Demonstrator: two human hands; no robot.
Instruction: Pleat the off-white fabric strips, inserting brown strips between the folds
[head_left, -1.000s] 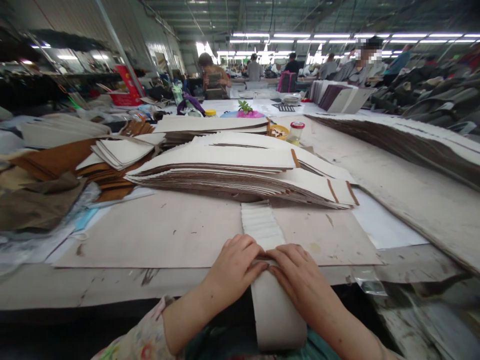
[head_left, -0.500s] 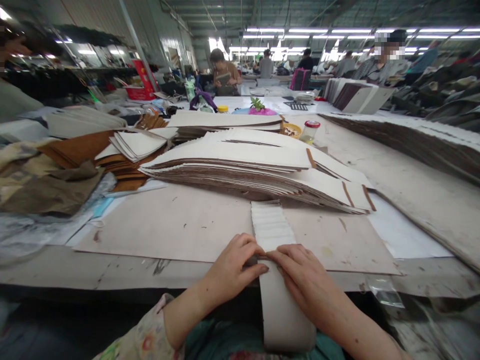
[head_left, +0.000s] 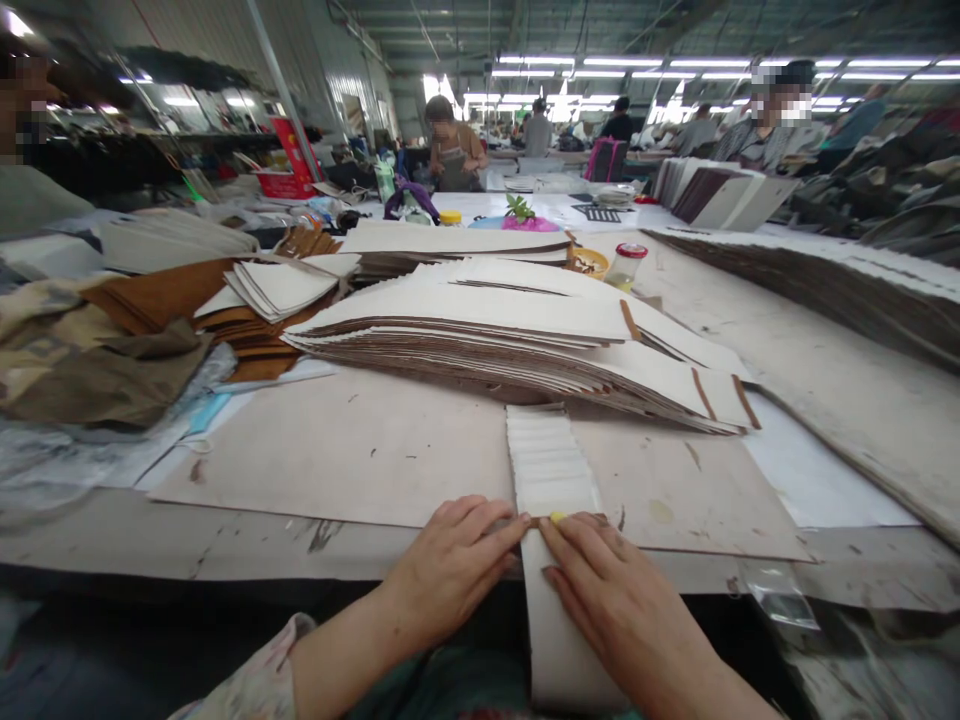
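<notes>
A long pale strip of fabric or leather [head_left: 551,460] runs toward me over the table edge, its near end hanging down. Its far part is rippled crosswise. A narrow brown band [head_left: 534,522] crosses it under my fingertips. My left hand [head_left: 463,550] lies over the strip's left edge, fingers stretched out, index fingertip on the band. My right hand [head_left: 600,570] rests flat along the right side, fingertips on the band and thumb lower on the strip. A small yellow thing [head_left: 557,516] shows at the right fingertips; its kind is unclear.
Beyond the strip lies a tall stack of pale strips [head_left: 465,330], some with brown bands. Brown pieces [head_left: 255,340] and cloth [head_left: 112,370] are piled left. A red-lidded jar [head_left: 628,262] and another large stack [head_left: 810,280] stand farther back. Several people work behind.
My left hand has gone from a pinch with the thumb showing to stretched fingers pressing on the band. Both hands sit slightly lower in view. The yellow thing has come into sight.
</notes>
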